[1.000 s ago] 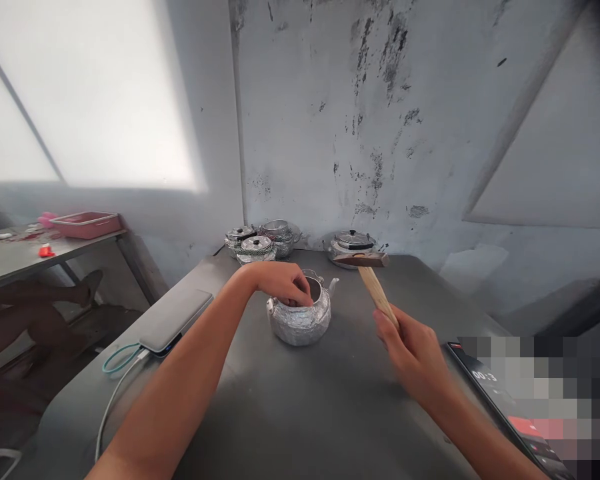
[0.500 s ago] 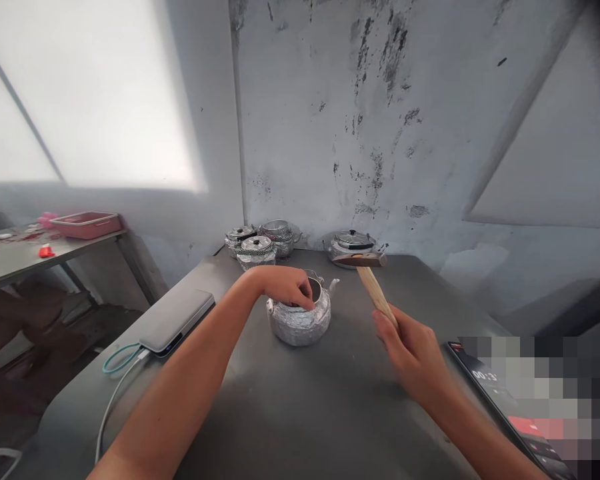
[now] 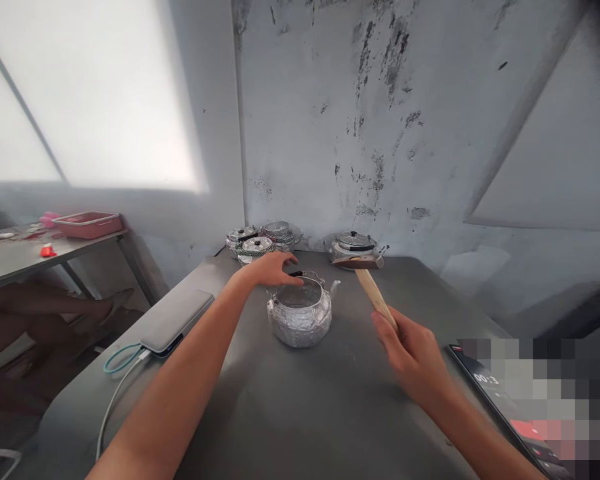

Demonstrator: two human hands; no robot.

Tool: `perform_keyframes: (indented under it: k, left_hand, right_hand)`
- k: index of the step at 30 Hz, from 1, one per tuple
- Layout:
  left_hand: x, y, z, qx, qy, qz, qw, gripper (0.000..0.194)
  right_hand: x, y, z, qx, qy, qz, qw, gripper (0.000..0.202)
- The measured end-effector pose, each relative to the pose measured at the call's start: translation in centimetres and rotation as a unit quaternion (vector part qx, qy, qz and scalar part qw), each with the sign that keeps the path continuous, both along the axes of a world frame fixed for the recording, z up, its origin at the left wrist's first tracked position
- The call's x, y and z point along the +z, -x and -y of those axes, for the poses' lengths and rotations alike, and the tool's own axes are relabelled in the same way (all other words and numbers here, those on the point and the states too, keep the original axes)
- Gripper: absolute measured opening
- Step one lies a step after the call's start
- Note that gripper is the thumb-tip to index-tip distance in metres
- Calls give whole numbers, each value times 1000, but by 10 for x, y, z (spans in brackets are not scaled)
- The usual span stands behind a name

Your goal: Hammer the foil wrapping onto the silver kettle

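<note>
A phone lies nearest, to the right of the kettle, which stands upright on a gray desk. Right of the kettle, the right hand keeps its grip closed around a raised hammer. The left hand hovers above the kettle's open top, grip released, fingers parted; whether it touches the bail cannot be told. Beyond the kettle, three pots cluster left, one lidded pot right.

The head camera looks forward and down, close over the hands and table, toward the wall.
</note>
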State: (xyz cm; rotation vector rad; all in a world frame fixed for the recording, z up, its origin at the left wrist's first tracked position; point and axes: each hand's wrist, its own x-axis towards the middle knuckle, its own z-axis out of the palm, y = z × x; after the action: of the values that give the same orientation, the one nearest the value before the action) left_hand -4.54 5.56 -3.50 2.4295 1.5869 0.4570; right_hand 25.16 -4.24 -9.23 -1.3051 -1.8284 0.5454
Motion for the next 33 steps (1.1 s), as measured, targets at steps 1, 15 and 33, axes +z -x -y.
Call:
perform_keyframes:
  k: [1, 15, 33]
  left_hand:
    - [-4, 0, -2, -10, 18, 0, 1000, 67]
    - [11, -9, 11, -22, -103, 7, 994, 31]
    - [20, -14, 21, 56, -159, -78, 983, 39]
  right_hand:
    - [0, 0, 0, 0, 0, -1, 1000, 48]
    - [2, 0, 1, 5, -4, 24, 1000, 48]
    - [7, 2, 1, 32, 26, 139, 990, 44]
